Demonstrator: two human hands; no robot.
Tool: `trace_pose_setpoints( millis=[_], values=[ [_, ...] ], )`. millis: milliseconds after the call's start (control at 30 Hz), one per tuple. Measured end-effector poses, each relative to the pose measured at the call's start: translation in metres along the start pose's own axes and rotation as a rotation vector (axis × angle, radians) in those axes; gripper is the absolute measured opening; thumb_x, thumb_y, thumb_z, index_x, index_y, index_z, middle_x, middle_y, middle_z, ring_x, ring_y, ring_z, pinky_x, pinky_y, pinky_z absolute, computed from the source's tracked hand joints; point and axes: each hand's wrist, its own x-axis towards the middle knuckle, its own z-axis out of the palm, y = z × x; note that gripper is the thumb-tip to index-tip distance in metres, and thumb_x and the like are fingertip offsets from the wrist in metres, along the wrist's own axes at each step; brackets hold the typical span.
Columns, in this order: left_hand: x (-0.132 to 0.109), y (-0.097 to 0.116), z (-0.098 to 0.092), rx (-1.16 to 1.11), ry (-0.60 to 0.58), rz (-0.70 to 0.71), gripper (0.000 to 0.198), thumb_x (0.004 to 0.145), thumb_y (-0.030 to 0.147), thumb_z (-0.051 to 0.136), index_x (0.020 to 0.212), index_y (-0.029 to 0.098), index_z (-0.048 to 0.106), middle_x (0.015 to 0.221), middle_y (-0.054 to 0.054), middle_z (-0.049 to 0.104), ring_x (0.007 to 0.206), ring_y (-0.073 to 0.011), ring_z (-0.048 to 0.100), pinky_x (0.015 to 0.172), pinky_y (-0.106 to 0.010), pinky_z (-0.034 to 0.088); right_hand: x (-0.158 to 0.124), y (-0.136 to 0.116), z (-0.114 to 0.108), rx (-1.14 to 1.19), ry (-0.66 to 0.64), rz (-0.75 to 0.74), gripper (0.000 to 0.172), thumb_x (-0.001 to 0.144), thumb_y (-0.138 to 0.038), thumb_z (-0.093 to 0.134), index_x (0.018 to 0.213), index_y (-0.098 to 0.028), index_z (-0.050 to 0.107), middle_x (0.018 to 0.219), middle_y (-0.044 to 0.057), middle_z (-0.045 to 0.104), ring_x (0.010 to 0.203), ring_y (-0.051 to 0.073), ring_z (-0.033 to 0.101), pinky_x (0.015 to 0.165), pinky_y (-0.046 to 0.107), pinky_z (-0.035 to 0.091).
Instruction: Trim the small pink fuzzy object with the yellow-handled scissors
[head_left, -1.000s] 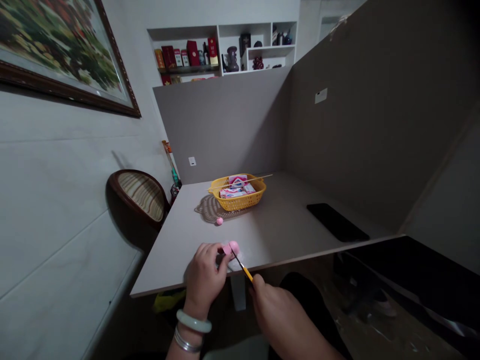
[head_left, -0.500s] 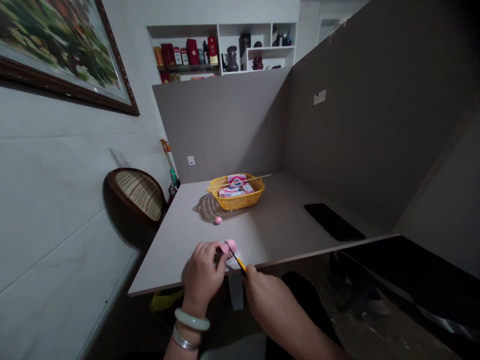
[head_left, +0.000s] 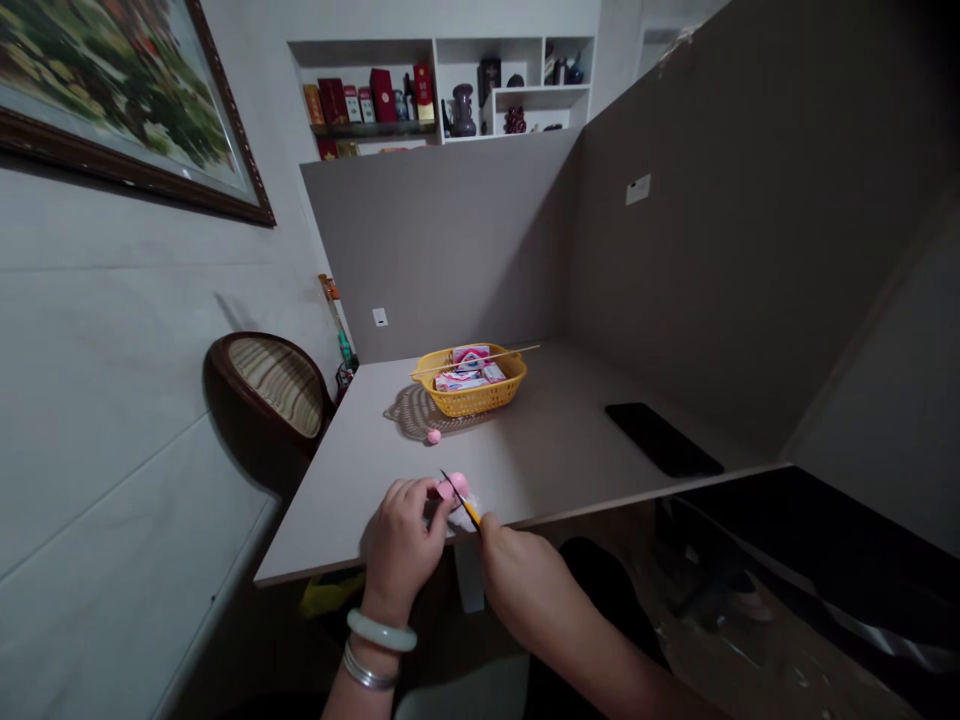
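My left hand [head_left: 406, 530] pinches a small, flat, pink clay-like piece [head_left: 445, 490] between thumb and fingers near the table's front edge. Right beside it is a rounder pink lump [head_left: 458, 483]; whether the two are joined I cannot tell. My right hand [head_left: 517, 570] is closed around the yellow handle of a thin knife [head_left: 471, 513]. Its dark blade slants up and left across the pink piece, between it and the lump. Some whitish, crumpled sheet [head_left: 466, 518] lies beneath. Farther back on the table sits a little pink ball [head_left: 434, 437].
A yellow plastic basket [head_left: 472, 401] holding printed packets stands toward the back, with a thin stick [head_left: 517, 350] across its top. A black flat object [head_left: 664, 440] lies at the right on the grey table [head_left: 330, 500]. A rounded chair back [head_left: 270, 385] is at the left.
The knife blade reaches a little farther up and left past the pink piece. Both hands stay close to where they were; the whole view has shifted slightly.
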Motion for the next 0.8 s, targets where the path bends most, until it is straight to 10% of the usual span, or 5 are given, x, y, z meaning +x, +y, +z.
trace_pose_setpoints(
  millis=[800],
  values=[
    [0.0, 0.001, -0.002, -0.009, -0.018, 0.014, 0.018, 0.094, 0.037, 0.053, 0.095, 0.021, 0.061, 0.091, -0.006, 0.065, 0.089, -0.0227, 0.06, 0.078, -0.037, 0.05, -0.006, 0.003, -0.002, 0.043, -0.004, -0.003, 0.019, 0.094, -0.008, 0.039, 0.095, -0.016, 0.056, 0.083, 0.009, 0.073, 0.073, 0.021, 0.072, 0.052, 0.026, 0.035]
  ],
)
